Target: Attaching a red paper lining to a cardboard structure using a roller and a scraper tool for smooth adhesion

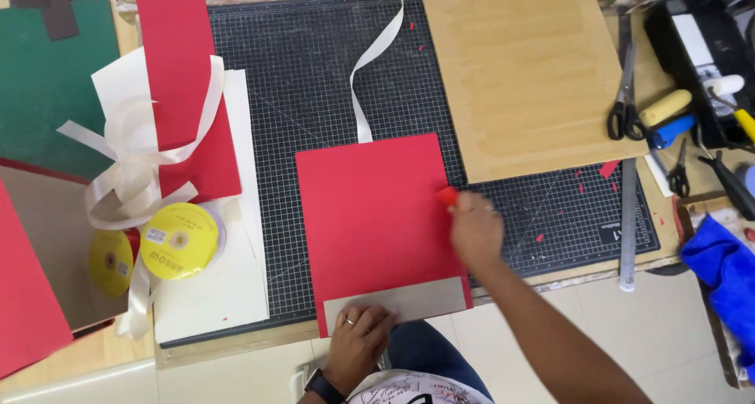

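The red card (373,215) lies on the black mat (314,73), near the table's front edge. The right hand (474,229) reaches in from below, fingers closed on a small red tool (447,196) at the card's right edge; most of the tool is hidden. The left hand (358,337) presses flat, fingers spread, on the grey strip (417,300).

The setting was a craft workshop: a gridded cutting mat (330,81) covered the bench, with ribbon spools (179,241), scissors (625,109), a steel ruler (627,223), red card sheets (373,207) and brown board (527,66).
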